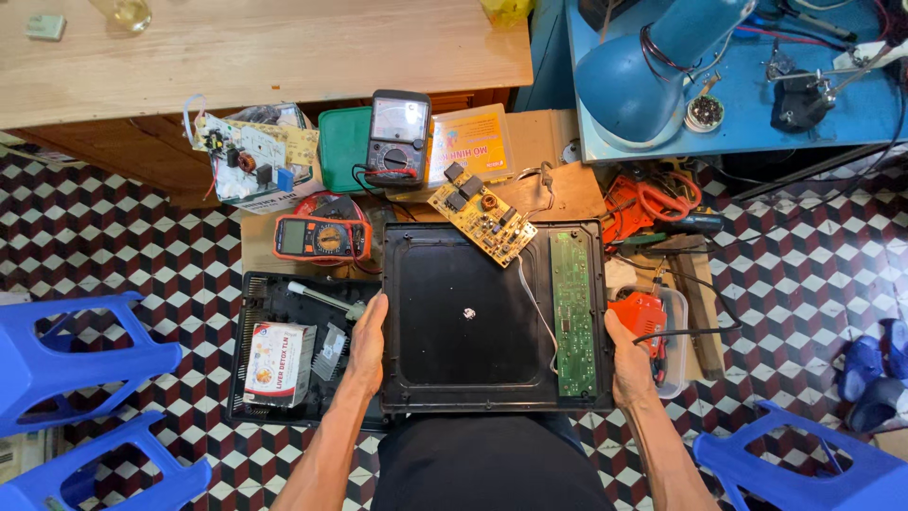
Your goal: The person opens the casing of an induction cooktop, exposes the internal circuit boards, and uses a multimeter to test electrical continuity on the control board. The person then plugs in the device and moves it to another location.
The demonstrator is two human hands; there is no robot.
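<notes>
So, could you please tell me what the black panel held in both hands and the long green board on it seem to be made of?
The black panel looks like moulded plastic or painted sheet metal: matt, dusty, with a raised rim; the look leaves it open. The green board appears to be a laminate circuit board, with a glossy green coat and small soldered parts.

Bright, even daylight fills the room; shadows are soft and short. The black panel (468,312) shows a faint sheen without harsh glare. Focus is sharp throughout. Wide-angle distortion bends the wooden worktop (265,52) and blue stools (76,360) at the edges.
</notes>
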